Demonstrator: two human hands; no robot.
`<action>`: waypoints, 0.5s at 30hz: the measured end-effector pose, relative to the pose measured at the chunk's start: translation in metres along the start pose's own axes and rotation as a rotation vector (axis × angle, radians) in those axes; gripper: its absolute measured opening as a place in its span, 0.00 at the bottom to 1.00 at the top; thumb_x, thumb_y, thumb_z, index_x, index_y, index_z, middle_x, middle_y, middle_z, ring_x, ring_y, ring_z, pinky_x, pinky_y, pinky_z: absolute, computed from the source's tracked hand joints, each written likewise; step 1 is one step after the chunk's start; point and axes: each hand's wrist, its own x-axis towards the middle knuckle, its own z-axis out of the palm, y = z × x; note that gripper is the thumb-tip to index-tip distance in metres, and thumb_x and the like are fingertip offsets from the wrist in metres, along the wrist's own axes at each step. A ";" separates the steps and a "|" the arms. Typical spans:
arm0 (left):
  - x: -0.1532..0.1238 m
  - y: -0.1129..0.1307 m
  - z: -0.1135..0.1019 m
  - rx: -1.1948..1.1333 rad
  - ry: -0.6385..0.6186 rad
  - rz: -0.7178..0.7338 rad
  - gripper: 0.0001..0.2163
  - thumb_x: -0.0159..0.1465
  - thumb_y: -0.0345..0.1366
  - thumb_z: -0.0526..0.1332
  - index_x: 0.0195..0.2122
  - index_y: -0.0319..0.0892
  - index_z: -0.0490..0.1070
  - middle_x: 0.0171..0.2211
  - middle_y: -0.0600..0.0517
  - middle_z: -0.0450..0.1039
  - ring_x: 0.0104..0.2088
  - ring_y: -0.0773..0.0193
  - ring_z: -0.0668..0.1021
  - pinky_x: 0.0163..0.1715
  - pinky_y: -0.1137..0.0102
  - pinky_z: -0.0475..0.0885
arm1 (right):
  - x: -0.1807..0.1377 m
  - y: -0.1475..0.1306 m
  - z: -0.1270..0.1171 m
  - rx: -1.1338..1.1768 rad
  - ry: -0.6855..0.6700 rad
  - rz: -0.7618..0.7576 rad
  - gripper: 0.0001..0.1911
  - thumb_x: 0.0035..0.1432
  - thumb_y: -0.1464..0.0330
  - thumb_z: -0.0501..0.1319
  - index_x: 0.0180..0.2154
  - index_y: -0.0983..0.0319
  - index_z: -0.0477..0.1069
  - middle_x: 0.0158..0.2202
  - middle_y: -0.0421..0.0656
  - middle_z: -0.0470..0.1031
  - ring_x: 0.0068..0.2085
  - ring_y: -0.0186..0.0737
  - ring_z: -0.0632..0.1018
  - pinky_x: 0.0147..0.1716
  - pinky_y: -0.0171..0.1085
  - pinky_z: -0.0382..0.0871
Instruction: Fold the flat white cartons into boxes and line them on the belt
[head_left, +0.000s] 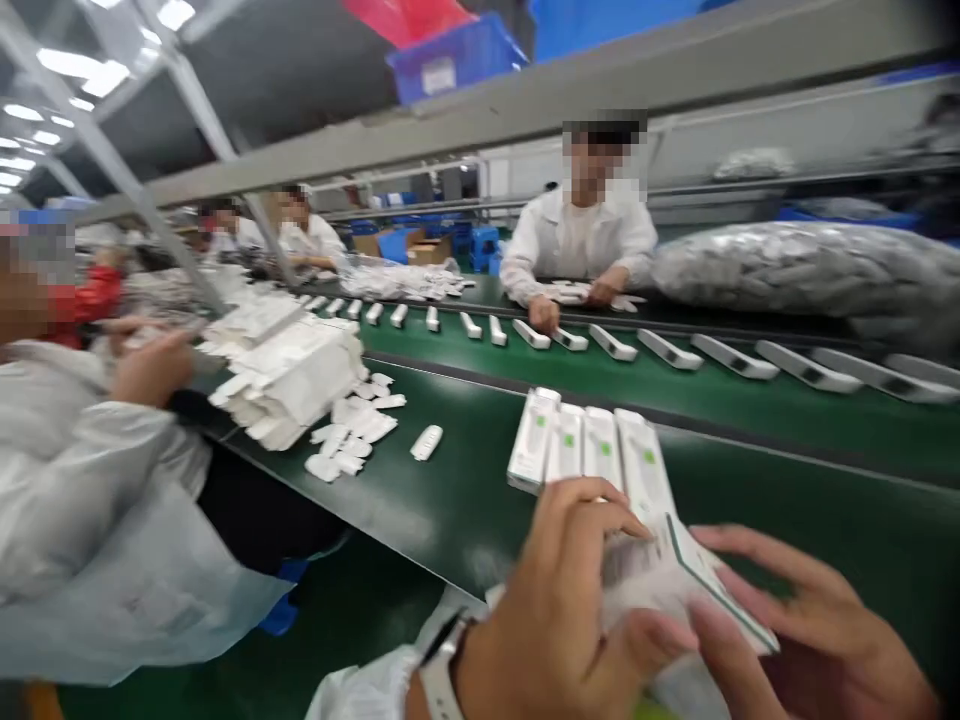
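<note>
My left hand and right hand grasp a flat white green-edged carton, long axis slanting away from me, just before white boxes on the green conveyor belt.

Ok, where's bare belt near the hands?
Green belt shows between the boxes and the loose white pieces, and right of the boxes. Crowded: the held box, the carton pile and the upper row of white parts.
</note>
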 end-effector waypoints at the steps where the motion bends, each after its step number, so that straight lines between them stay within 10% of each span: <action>1: 0.001 0.003 -0.005 0.086 -0.120 0.106 0.27 0.74 0.55 0.66 0.64 0.42 0.68 0.60 0.37 0.77 0.62 0.46 0.80 0.67 0.51 0.76 | 0.001 -0.011 0.000 0.019 0.060 0.072 0.06 0.66 0.67 0.75 0.42 0.52 0.81 0.52 0.47 0.82 0.53 0.51 0.86 0.42 0.42 0.84; 6: 0.008 -0.001 -0.026 0.486 -0.260 0.245 0.27 0.73 0.27 0.67 0.72 0.37 0.65 0.65 0.37 0.78 0.67 0.52 0.79 0.69 0.58 0.75 | 0.013 -0.031 0.006 0.390 -0.046 0.315 0.12 0.73 0.62 0.71 0.35 0.55 0.75 0.64 0.50 0.83 0.72 0.56 0.77 0.60 0.49 0.79; 10: 0.014 -0.007 -0.033 0.451 -0.321 0.330 0.26 0.68 0.17 0.66 0.67 0.35 0.71 0.61 0.39 0.82 0.66 0.54 0.81 0.68 0.59 0.76 | 0.021 -0.020 -0.012 0.726 -0.335 0.672 0.19 0.67 0.61 0.77 0.56 0.53 0.76 0.58 0.46 0.88 0.58 0.50 0.89 0.53 0.45 0.84; 15: 0.017 -0.011 -0.034 0.448 -0.370 0.412 0.27 0.66 0.14 0.67 0.65 0.32 0.73 0.61 0.37 0.82 0.68 0.52 0.80 0.69 0.55 0.76 | 0.027 -0.017 -0.029 0.598 -0.540 0.717 0.23 0.68 0.61 0.76 0.62 0.54 0.82 0.55 0.43 0.90 0.55 0.46 0.89 0.60 0.45 0.82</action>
